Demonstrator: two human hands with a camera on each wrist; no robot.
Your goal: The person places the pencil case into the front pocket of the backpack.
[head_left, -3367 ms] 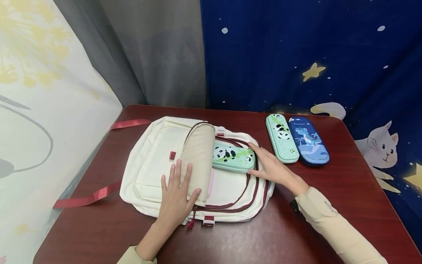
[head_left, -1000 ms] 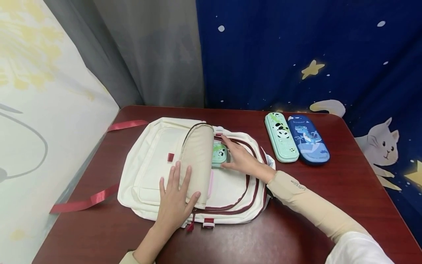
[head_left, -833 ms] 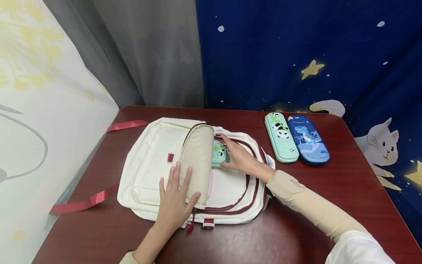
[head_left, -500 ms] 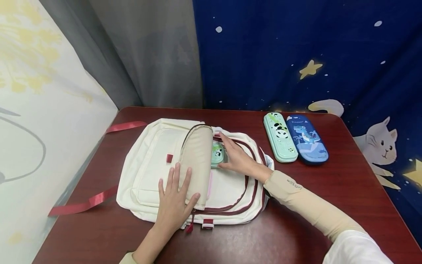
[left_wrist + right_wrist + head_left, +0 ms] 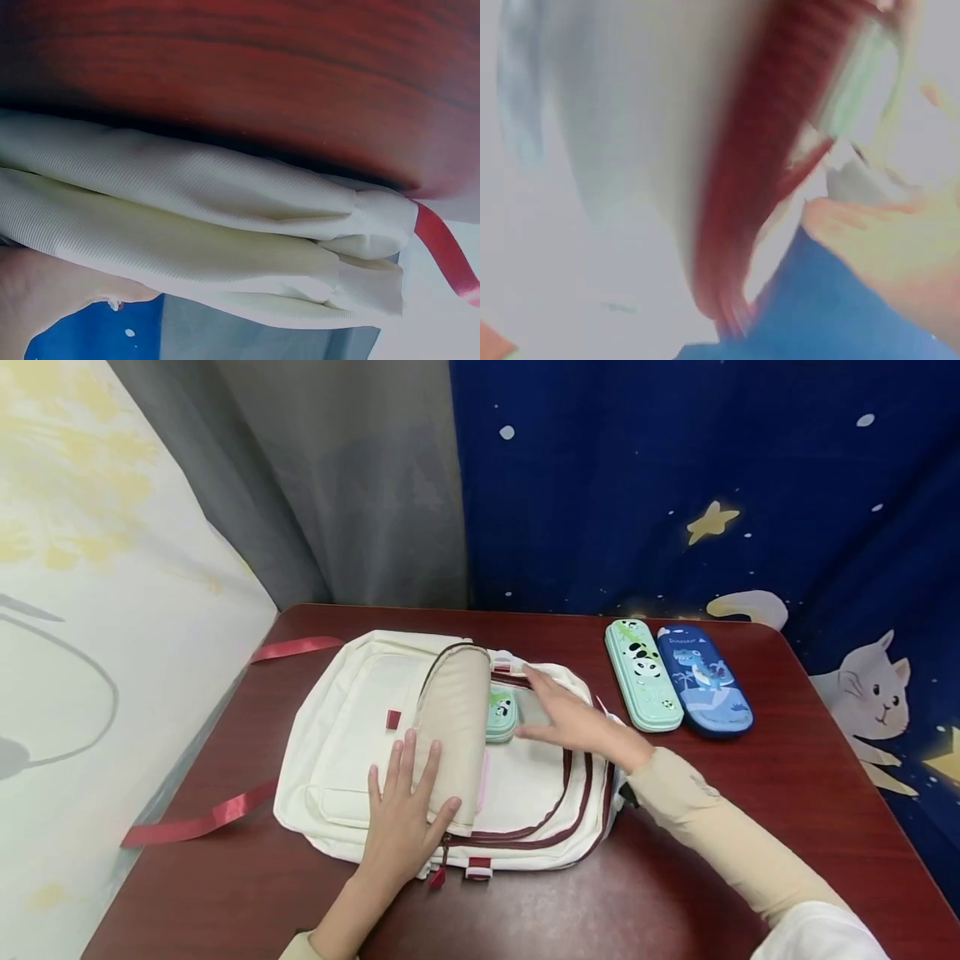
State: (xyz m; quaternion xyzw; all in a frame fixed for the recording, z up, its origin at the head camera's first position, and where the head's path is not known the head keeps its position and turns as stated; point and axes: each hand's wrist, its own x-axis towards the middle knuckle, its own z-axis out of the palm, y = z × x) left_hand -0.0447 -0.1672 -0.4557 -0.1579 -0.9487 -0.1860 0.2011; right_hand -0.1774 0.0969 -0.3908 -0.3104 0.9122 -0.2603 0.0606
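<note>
On table [image 5: 675, 852]: backpack [image 5: 453, 743] | starry curtain [image 5: 592, 502] behind | left grip [image 5: 402, 818], right grip [image 5: 573, 718] spread, seemingly empty

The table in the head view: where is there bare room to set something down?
Bare table lies before the backpack, between the sleeves, and also right of the blue case. Crowded: the backpack, with the left hand and right hand over it.

The table [image 5: 600, 902] is dark reddish-brown with visible wood grain and rounded far corners. A cream backpack [image 5: 457, 727] lies flat toward its left edge, two red straps [image 5: 198, 827] running out to that edge. Near the far right corner, a mint panda pencil case [image 5: 642, 675] and a blue dinosaur pencil case [image 5: 705, 681] lie side by side.
</note>
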